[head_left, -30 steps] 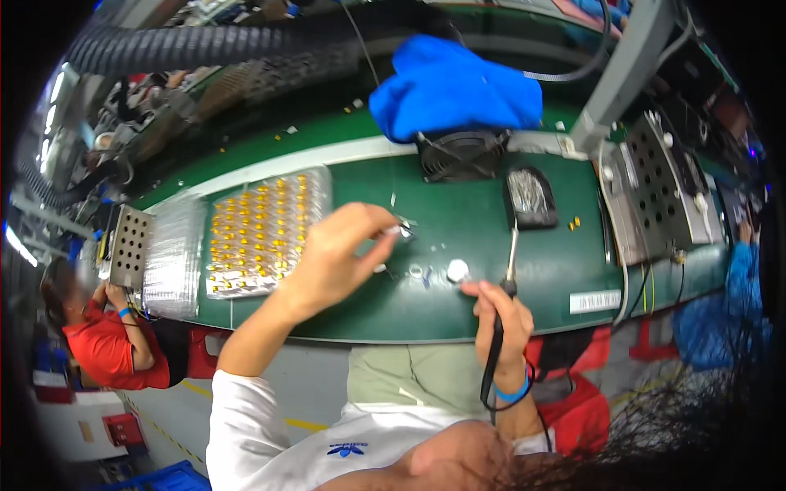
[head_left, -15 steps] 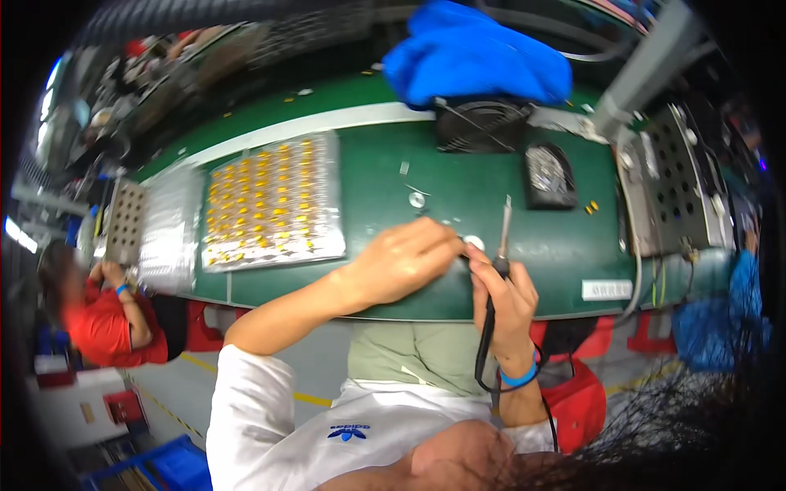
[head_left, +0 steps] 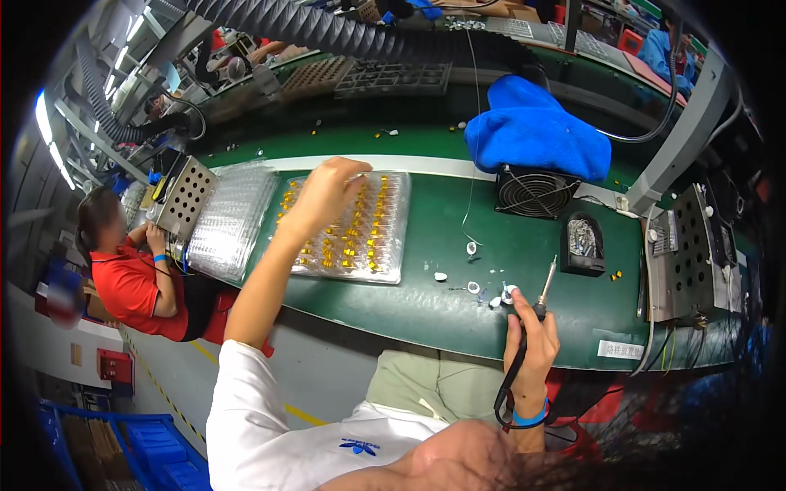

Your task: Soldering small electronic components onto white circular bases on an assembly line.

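My right hand grips a soldering iron with its metal tip pointing up and away, its black cable looping down past the wrist. A small white round piece is right at that hand's index fingertip; whether they touch I cannot tell. My left hand is over a clear plastic tray of small yellow parts. Its fingers are pinched near the tray's far edge, and what they hold, if anything, is too small to name. Other small white pieces lie on the green table, with a thin wire beyond them.
Stacked clear trays stand on the left. At the back is a black fan under a blue cloth. A black bin of small metal parts and a perforated metal box stand on the right. A person in red sits at left.
My left hand has left the spot beside my right hand and moved left and away, over the tray. My right hand still holds the soldering iron. The whole view has shifted.
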A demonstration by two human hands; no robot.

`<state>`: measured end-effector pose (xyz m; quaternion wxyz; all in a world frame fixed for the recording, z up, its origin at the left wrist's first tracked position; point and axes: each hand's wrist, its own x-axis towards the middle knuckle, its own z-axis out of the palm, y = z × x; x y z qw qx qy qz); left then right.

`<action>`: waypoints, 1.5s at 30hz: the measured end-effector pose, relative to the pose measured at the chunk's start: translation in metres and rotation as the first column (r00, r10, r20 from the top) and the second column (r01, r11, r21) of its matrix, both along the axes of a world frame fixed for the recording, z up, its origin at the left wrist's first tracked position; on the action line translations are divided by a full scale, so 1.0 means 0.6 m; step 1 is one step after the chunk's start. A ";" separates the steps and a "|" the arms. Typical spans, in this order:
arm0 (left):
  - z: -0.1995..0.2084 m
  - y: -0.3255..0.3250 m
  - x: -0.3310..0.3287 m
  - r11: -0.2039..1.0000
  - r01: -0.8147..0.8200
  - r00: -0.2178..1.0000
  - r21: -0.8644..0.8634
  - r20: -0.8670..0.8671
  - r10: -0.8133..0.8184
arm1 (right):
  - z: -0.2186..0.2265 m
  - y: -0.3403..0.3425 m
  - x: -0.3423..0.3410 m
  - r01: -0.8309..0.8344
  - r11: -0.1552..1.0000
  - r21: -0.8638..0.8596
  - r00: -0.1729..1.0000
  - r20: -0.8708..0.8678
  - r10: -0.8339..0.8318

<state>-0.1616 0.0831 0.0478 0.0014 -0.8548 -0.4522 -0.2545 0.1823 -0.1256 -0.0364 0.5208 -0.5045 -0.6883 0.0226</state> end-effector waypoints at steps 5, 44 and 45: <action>-0.034 0.035 -0.004 0.997 -0.068 0.995 -0.045 -0.071 0.064 | 0.003 -0.010 0.005 0.027 0.999 0.035 0.999 0.022 -0.027; -0.110 -0.156 0.279 0.691 0.638 0.693 -0.340 0.645 -0.323 | -0.034 -0.051 0.053 0.032 0.995 0.095 0.998 -0.055 -0.027; -0.112 -0.155 0.279 0.688 0.644 0.685 -0.334 0.651 -0.326 | -0.034 -0.051 0.052 0.043 0.995 0.095 0.998 -0.045 -0.038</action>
